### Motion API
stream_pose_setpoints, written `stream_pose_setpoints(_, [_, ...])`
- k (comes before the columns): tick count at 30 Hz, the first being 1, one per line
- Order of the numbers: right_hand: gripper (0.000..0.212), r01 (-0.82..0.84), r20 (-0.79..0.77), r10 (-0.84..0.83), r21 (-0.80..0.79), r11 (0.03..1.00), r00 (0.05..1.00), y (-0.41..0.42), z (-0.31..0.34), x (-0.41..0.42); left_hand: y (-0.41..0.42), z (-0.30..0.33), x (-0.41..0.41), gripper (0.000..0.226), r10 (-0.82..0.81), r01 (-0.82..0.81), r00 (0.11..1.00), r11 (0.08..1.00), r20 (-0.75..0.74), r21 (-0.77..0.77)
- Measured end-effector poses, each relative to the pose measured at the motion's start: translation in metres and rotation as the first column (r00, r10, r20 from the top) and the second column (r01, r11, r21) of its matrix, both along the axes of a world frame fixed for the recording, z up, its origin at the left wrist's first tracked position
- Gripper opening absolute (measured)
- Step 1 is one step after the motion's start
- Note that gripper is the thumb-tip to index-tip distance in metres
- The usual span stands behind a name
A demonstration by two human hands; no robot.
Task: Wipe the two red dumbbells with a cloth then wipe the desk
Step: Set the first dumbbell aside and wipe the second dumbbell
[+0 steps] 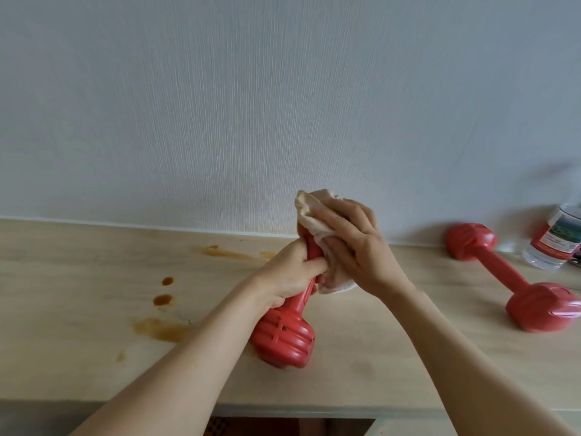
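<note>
Here, nearest the camera, two bare forearms reach forward over the front edge of a pale wooden desk (393, 357). Just below the left hand's fingers, the lower head of a red dumbbell (283, 336) stands on the desk, tilted, with its bar rising up and away into that hand. The left hand (290, 278) is clenched round the bar, fingers curled over it and the thumb lying across toward the right. Touching those fingers from the right, the right hand (355, 247) grasps a cream cloth (314, 212) and wraps it round the upper end of the dumbbell, so the upper head is hidden under the fabric; a loose corner of cloth hangs below the right palm, and another fold sticks up above the fingertips.

To the left of the left hand's fingers, brown stains (163, 298) lie in spots and smears on the desk, with one long streak farther back near the wall.

Well to the right of the right hand's fingers, a second red dumbbell (503, 272) lies flat on the desk, apart from both hands. Just behind it, at the frame's edge, stands a clear plastic bottle (556, 237) with a red-banded label. A light textured wall (283, 105) rises behind the desk.
</note>
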State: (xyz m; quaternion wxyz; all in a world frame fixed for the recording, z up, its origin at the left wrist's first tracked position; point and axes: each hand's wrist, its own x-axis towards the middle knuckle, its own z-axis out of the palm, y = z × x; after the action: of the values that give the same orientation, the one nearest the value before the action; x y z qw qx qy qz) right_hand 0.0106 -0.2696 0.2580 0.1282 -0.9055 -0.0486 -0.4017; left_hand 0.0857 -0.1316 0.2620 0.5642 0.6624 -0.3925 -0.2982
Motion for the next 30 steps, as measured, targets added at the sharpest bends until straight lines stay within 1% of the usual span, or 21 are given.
stream_pose_setpoints(2, [0.042, -0.020, -0.004, 0.020, 0.060, 0.998, 1.000, -0.002, -0.004, -0.003, 0.000, 0.000, 0.001, 0.019, -0.032, 0.032, 0.999, 0.999, -0.044, -0.004])
stream_pose_setpoints(4, [0.042, -0.017, -0.005, 0.017, 0.064, 0.998, 1.000, 0.000, -0.003, -0.004, 0.000, -0.001, 0.001, 0.017, -0.027, 0.027, 0.997, 1.000, -0.076, -0.002])
stream_pose_setpoints(6, [0.041, 0.019, 0.000, -0.019, 0.001, 1.000, 1.000, 0.003, 0.002, 0.001, -0.002, -0.001, -0.001, 0.017, 0.005, -0.005, 0.999, 1.000, -0.042, 0.006])
stream_pose_setpoints(9, [0.039, 0.173, 0.028, -0.171, -0.137, 0.975, 0.985, 0.019, 0.007, 0.017, -0.006, -0.003, 0.000, 0.019, 0.034, -0.035, 0.997, 0.999, 0.066, 0.009])
stream_pose_setpoints(10, [0.039, 0.205, 0.035, -0.201, -0.157, 0.966, 0.979, 0.023, 0.009, 0.020, -0.007, -0.003, 0.000, 0.017, 0.039, -0.040, 0.996, 0.999, 0.086, 0.014])
stream_pose_setpoints(12, [0.039, 0.197, 0.026, -0.195, -0.162, 0.967, 0.980, 0.021, 0.009, 0.020, -0.007, -0.005, 0.001, 0.012, 0.035, -0.036, 0.997, 0.999, 0.071, 0.018])
stream_pose_setpoints(14, [0.041, 0.137, -0.013, -0.139, -0.082, 0.987, 0.990, 0.011, 0.004, 0.013, -0.007, -0.006, 0.001, 0.013, 0.032, -0.032, 0.999, 0.999, 0.019, 0.008])
stream_pose_setpoints(16, [0.046, 0.085, -0.050, -0.084, 0.026, 0.996, 0.995, 0.003, -0.003, 0.004, -0.006, -0.006, 0.002, 0.014, 0.020, -0.021, 0.998, 1.000, -0.066, -0.014])
stream_pose_setpoints(19, [0.051, 0.032, -0.073, -0.018, 0.190, 0.981, 0.997, -0.001, -0.013, -0.003, -0.005, -0.007, 0.003, 0.010, -0.012, 0.003, 0.982, 0.999, -0.186, -0.051])
stream_pose_setpoints(21, [0.051, -0.003, -0.035, 0.010, 0.221, 0.975, 0.999, -0.004, -0.018, -0.006, -0.004, -0.007, 0.004, 0.010, -0.056, 0.040, 0.972, 0.997, -0.230, -0.072])
stream_pose_setpoints(23, [0.054, -0.026, 0.011, 0.025, 0.205, 0.978, 1.000, -0.009, -0.023, -0.007, -0.003, -0.006, 0.005, 0.010, -0.107, 0.085, 0.955, 0.992, -0.278, -0.091])
stream_pose_setpoints(25, [0.055, -0.016, 0.030, 0.011, 0.188, 0.982, 0.999, -0.013, -0.027, -0.008, -0.002, -0.005, 0.006, 0.009, -0.148, 0.125, 0.939, 0.988, -0.309, -0.093])
stream_pose_setpoints(27, [0.057, -0.004, 0.039, -0.004, 0.194, 0.981, 0.999, -0.011, -0.025, -0.009, -0.001, -0.003, 0.007, 0.007, -0.169, 0.155, 0.944, 0.985, -0.283, -0.068])
stream_pose_setpoints(30, [0.057, 0.010, 0.050, -0.020, 0.183, 0.983, 0.999, -0.005, -0.015, -0.012, 0.000, 0.001, 0.009, 0.007, -0.153, 0.157, 0.982, 0.987, -0.110, 0.026])
